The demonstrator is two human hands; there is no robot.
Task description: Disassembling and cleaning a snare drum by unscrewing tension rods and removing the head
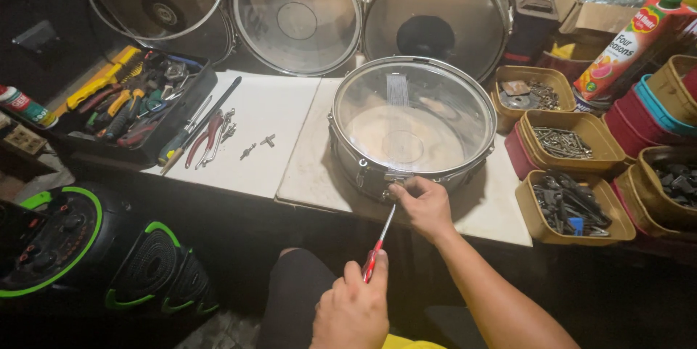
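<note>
A snare drum (411, 125) with a clear head and chrome rim lies flat on the white tabletop (261, 131). My right hand (427, 206) pinches a small fitting at the drum's near rim. My left hand (353, 307) grips the red handle of a screwdriver (379, 244), whose shaft points up toward that same spot on the rim. My knee in dark shorts shows below the table edge.
Three larger drums (298, 11) lean at the back. A black tray of hand tools (131, 102) sits left, with pliers (207, 138) and small screws beside it. Tan tubs of screws and metal parts (566, 142) crowd the right. A black-and-green speaker (87, 247) stands lower left.
</note>
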